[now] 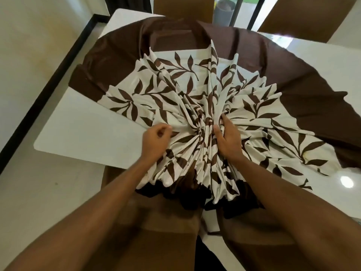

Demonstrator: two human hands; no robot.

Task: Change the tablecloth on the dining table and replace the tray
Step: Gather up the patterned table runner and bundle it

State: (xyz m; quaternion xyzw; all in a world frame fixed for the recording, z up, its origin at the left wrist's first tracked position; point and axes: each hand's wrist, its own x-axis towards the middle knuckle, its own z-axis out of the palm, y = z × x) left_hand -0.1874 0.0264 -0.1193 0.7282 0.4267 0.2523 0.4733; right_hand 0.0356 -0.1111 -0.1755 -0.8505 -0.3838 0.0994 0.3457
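Tablecloth lies bunched on the table, pleats fanning from 6 toward 12 o'clock. Left grip pinches a fold and right grip clutches the pleats. Step, judged: gathering the cloth for removal. Next: draw the folds evenly toward 6 o'clock.

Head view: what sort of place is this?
Probably a home dining room: a white table with a leaf-print tablecloth bunched on it, and brown chairs at its far side.

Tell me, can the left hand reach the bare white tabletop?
Probably yes: the left hand pinches the cream leaf-print tablecloth at its edge, and bare glossy white tabletop lies right beside it.
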